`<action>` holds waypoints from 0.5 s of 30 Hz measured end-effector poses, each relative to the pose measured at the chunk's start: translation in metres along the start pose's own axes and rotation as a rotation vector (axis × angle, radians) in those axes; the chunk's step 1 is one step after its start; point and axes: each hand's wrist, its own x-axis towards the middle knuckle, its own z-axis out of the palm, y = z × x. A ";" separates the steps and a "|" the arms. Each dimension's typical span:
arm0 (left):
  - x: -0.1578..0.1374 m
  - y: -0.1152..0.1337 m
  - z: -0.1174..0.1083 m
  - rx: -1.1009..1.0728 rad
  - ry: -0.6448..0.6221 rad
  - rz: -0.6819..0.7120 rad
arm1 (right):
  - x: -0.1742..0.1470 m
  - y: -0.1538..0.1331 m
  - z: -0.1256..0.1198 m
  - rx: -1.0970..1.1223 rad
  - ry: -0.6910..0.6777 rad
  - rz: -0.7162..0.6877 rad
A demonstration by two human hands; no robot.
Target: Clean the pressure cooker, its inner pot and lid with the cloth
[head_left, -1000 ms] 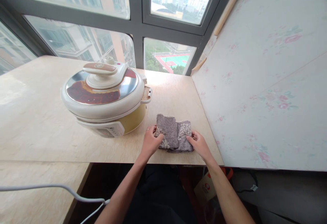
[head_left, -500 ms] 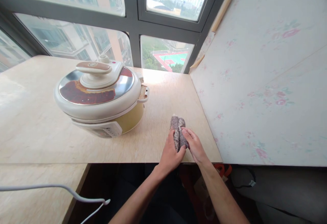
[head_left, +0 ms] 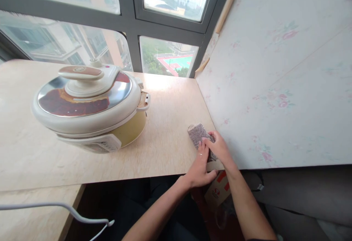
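Observation:
A folded speckled grey-brown cloth (head_left: pixel 198 135) lies slanted on the worktop near its front right corner, its near part covered by my hands. My right hand (head_left: pixel 218 147) grips the right side of the cloth, thumb on top and fingers curled round its edge. From the front, my left hand (head_left: pixel 200 167) lies on the cloth with its fingers stretched out; the thumb points off to the right, apart from the cloth. A ring shows on one left finger. The two hands touch or nearly touch at the fingertips.
A large white and yellow electric pressure cooker (head_left: pixel 88 105) with a stained shiny lid stands left on the marbled worktop (head_left: pixel 165 123). Floral wallpaper (head_left: pixel 275 87) bounds the right side, windows the back. A white cable (head_left: pixel 68 208) crosses lower left; a paper bag (head_left: pixel 217 193) sits below the edge.
The cloth has turned from upright to slanting left at its far end, and its folded face now lies flatter. Both hands have moved right towards the wall. The view has swung right.

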 end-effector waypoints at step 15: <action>0.045 -0.025 0.018 0.548 -0.141 0.114 | 0.006 0.031 -0.008 -0.408 0.153 -0.386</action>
